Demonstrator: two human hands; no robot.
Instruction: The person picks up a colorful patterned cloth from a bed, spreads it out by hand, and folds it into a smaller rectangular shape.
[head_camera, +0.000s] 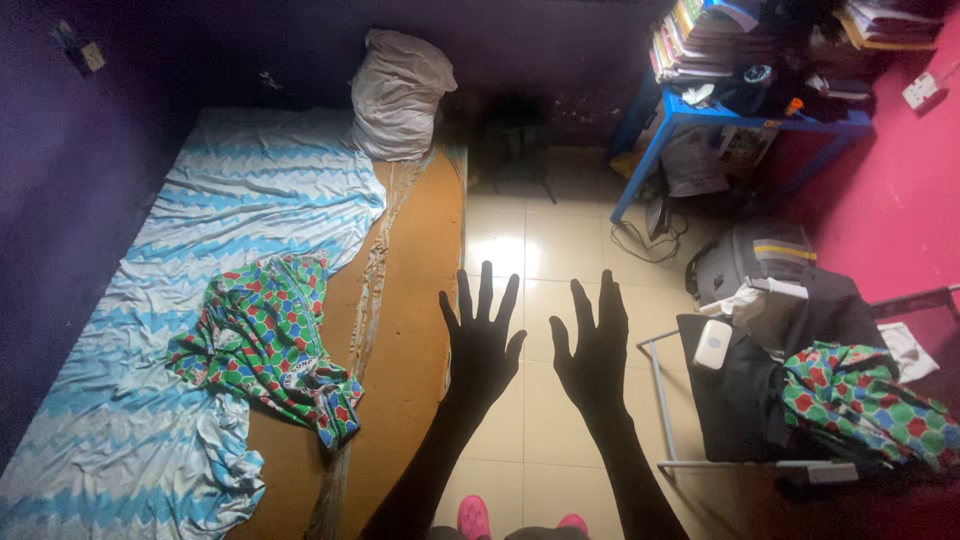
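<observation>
**Two empty hands spread over the tiled floor beside the bed**

Above the pale tiled floor (560, 250), between the bed and a metal rack, both hands are stretched forward with backs up. The left hand (482, 340) has its fingers fanned wide, its grip fully spread and holding nothing. The right hand (592, 350) sits just beside it, apart from it, fingers long and closer together, its grip likewise loose and empty. Neither hand touches anything.

Nearest to the left hand is the bare orange-brown edge of the mattress (415, 300). Further left on the bed, a green cloth with red and blue hexagons (265, 345) lies crumpled on a rumpled blue-and-white zigzag sheet (220, 210). A pale pillow (398, 95) stands at the head of the bed.

Right of the right hand, the metal rack (655, 400) carries dark clothing, a small white device (712, 343) and another piece of hexagon-print fabric (865, 400). A blue table (760, 120) piled with books stands at the far wall. Pink footwear (474, 515) shows at the bottom edge.
</observation>
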